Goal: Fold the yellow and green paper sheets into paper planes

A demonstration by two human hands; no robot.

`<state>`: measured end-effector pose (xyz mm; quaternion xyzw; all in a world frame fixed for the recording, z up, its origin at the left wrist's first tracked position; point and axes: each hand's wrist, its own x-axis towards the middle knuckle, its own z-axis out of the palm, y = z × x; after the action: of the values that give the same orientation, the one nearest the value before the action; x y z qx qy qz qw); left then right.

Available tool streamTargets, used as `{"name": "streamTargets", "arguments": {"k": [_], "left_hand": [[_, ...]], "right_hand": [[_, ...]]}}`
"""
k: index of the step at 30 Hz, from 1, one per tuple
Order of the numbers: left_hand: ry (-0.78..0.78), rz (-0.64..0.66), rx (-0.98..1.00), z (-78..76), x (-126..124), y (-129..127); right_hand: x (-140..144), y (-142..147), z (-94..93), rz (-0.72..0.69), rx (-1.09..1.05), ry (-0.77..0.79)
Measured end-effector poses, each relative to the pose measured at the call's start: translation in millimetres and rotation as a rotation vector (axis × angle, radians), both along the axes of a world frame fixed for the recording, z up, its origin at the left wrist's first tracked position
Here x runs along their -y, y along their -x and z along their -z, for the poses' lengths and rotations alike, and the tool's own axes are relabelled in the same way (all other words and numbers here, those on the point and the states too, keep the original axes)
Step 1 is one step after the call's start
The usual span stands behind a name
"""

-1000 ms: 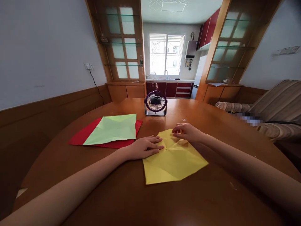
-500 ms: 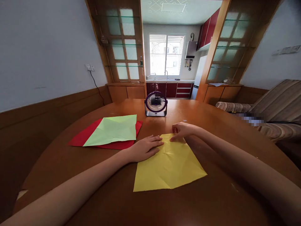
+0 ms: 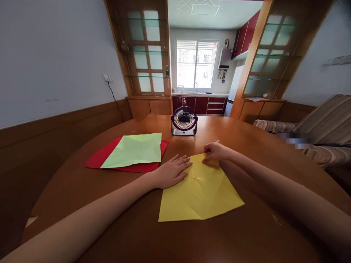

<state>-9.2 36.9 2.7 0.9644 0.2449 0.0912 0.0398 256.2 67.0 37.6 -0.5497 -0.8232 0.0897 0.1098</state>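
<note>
Head view: one yellow sheet (image 3: 201, 201) lies on the table (image 3: 131, 237), near side, spread left hand (image 3: 171, 173) flat over its left edge (seemingly as anchor), right hand (image 3: 205, 155) apparently pinching its far edge.

My left hand (image 3: 173, 172) and right hand (image 3: 217, 151) are going bare, fingers (image 3: 183, 161) slim and tapering. My left forearm (image 3: 109, 204), also bare, is carrying a tiny dark dot (image 3: 139, 181) just behind the left hand. My right forearm (image 3: 268, 182) is showing bare and slender too.

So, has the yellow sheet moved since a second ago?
Yes, toward the camera: the yellow sheet has its near edge farther from the fan now.
</note>
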Motion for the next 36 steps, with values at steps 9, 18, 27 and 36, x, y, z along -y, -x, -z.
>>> {"name": "streamTargets", "arguments": {"k": [9,18,27,36], "left_hand": [[-0.032,-0.002,0.021,-1.5,-2,-2],[-0.099,-0.047,0.084,-4.2,-6,-17],[-0.096,-0.043,0.099,0.6,-7,-17],[-0.096,-0.069,0.242,-2.9,1,-15]], "right_hand": [[42,-5,16.8,-0.009,-0.278,-0.203],[54,-11,30.6,-0.249,-0.377,-0.368],[69,-16,34.9,-0.491,-0.409,-0.324],[75,-15,35.4,-0.608,-0.189,-0.326]]}}
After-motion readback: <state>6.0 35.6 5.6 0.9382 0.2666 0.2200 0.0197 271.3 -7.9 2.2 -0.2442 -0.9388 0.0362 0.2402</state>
